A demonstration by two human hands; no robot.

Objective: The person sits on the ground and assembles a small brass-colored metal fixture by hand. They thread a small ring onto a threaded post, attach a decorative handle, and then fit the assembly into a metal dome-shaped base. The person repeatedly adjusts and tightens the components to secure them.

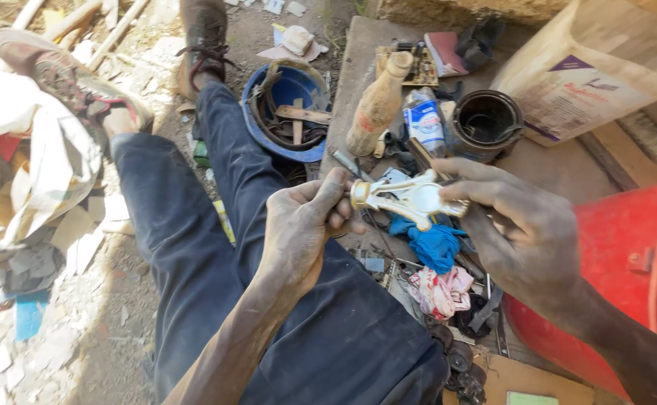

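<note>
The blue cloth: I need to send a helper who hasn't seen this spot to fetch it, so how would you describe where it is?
Start at the big red container on the person's right side. Just left of it, below the pale metal part that both hands hold, lies the blue cloth, crumpled on the littered board. The rag next to it is pink and white patterned; this one is plain bright blue.

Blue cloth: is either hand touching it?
No. The blue cloth lies below the pale metal part, which the left hand and right hand hold together above it.
</note>
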